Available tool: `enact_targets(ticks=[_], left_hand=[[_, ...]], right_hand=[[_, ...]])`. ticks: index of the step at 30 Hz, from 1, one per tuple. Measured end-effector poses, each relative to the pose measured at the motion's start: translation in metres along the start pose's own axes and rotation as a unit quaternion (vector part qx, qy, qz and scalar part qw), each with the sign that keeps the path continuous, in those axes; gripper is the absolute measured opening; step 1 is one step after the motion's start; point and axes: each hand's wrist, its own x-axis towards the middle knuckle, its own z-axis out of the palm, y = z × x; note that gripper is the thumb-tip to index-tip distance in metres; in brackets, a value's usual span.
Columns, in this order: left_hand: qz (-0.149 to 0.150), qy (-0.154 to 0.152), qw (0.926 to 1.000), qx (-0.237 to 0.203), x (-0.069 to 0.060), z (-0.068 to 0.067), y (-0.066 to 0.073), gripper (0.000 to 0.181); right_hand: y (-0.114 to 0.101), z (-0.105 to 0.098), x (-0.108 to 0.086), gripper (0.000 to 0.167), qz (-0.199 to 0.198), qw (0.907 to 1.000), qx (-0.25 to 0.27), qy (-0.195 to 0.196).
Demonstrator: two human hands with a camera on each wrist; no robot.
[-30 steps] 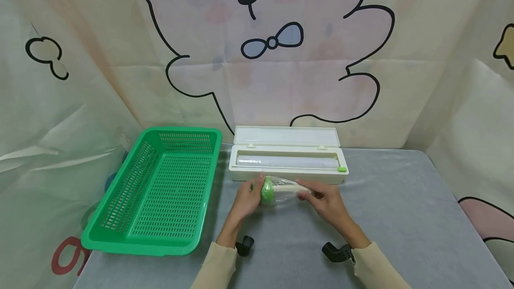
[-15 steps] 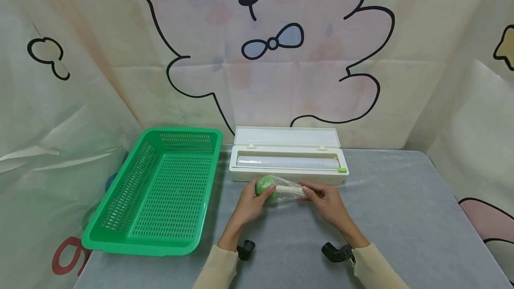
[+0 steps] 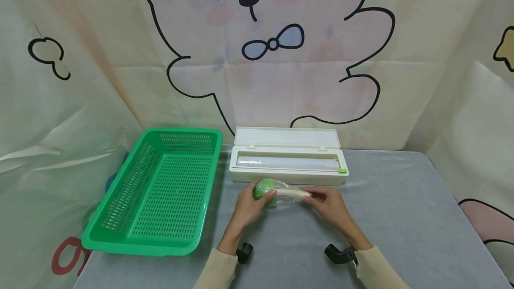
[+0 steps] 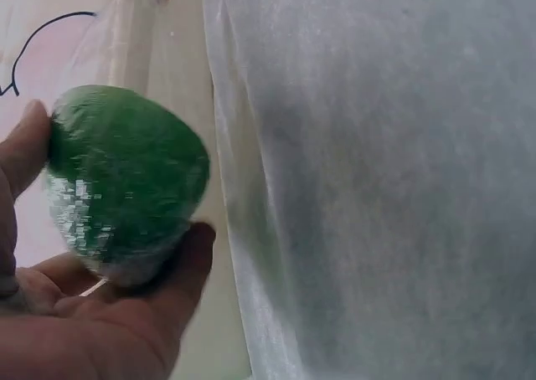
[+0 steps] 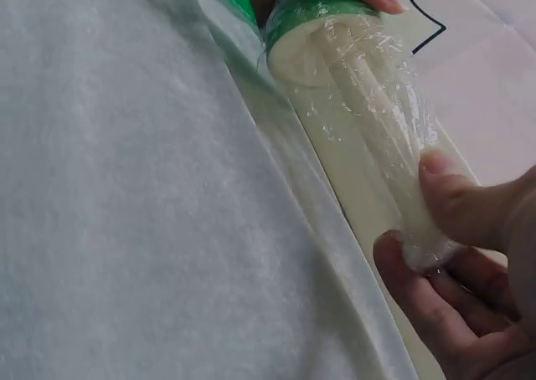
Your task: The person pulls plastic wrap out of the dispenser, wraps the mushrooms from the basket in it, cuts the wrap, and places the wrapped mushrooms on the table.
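A toy-like mushroom (image 3: pixel 264 189) with a round green cap and a pale stem is wrapped in clear plastic film (image 5: pixel 410 104). It lies sideways between both hands, cap to the left. My left hand (image 3: pixel 248 204) grips the cap, its thumb on the near side; the left wrist view shows the green cap (image 4: pixel 126 171) between thumb and fingers. With thumb and fingers, my right hand (image 3: pixel 330 204) pinches the stem's far end, where the film is gathered. Just behind them stands a white cling film dispenser (image 3: pixel 289 176), lid raised, with a roll of film (image 3: pixel 287 162) inside.
At the left of the grey cloth-covered table (image 3: pixel 401 217) stands a green perforated plastic basket (image 3: pixel 210 182) with nothing in it. A printed fabric backdrop (image 3: pixel 281 88) rises behind the table. The dispenser's hinged lid (image 3: pixel 286 137) leans back near it.
The mushroom's cap has been turned in my left hand, and the thumb now lies across its near side. Both hands stay close to the same place, slightly lower now.
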Motion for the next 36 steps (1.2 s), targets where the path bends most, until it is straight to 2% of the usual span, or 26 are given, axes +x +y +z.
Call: enact_targets(ticks=[3,6,10,13,17,20,25,29,34,36], left_hand=[[0.005,0.017,0.9995,0.027,-0.002,-0.001,0.001,0.067],[0.019,0.02,0.9987,0.044,-0.003,0.0,0.0,0.067],[0.022,0.016,0.9963,0.081,-0.002,0.002,-0.003,0.068],[0.013,0.003,0.9947,0.102,-0.003,0.002,-0.005,0.072],[0.011,-0.012,0.9944,0.104,-0.003,0.002,-0.005,0.077],[0.011,-0.018,0.9948,0.099,-0.003,0.001,-0.005,0.08],[0.001,-0.024,0.9954,0.092,-0.002,-0.005,-0.001,0.084],[-0.002,-0.019,0.9948,0.1,-0.001,-0.014,0.006,0.081],[0.009,0.001,0.9928,0.119,-0.004,-0.026,0.02,0.075],[0.024,0.013,0.9904,0.136,-0.006,-0.031,0.03,0.074]], right_hand=[[0.002,0.002,0.001,0.023,-0.009,0.9998,0.002,0.017],[0.005,0.003,0.001,0.023,-0.031,0.999,-0.025,0.023],[0.01,0.005,0.002,0.023,-0.075,0.9889,-0.127,0.017],[0.012,0.005,0.0,0.022,-0.091,0.9794,-0.18,0.002],[0.011,0.004,-0.002,0.021,-0.079,0.9815,-0.171,-0.036],[0.01,0.002,-0.003,0.023,-0.066,0.9839,-0.158,-0.051],[0.006,-0.004,-0.003,0.03,-0.053,0.9847,-0.161,-0.042],[0.0,-0.011,-0.003,0.033,-0.057,0.9816,-0.18,-0.031],[-0.013,-0.021,-0.002,0.034,-0.068,0.9758,-0.205,-0.035],[-0.019,-0.027,-0.001,0.033,-0.086,0.9713,-0.219,-0.033]])
